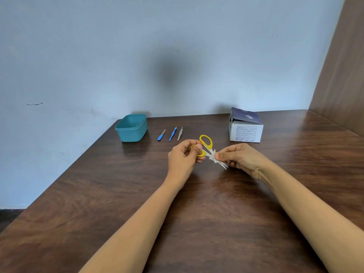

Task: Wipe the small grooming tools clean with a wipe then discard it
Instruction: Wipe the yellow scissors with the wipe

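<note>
R fingers [222,155] pinch wipe [214,158] on scissors [210,144]; L hand [182,157] grips handle.

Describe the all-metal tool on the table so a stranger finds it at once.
Start at the teal tub at the far left of the table. Right of it lie three tools in a row; the all-metal tool is the rightmost, nearest the yellow scissors. It alone is plain grey; the other two have blue handles.

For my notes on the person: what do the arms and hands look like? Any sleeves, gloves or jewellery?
The left forearm and right forearm are bare up to the frame's edge; no sleeve shows. The left hand and right hand wear no gloves. No watch, bracelet or ring is visible.
</note>
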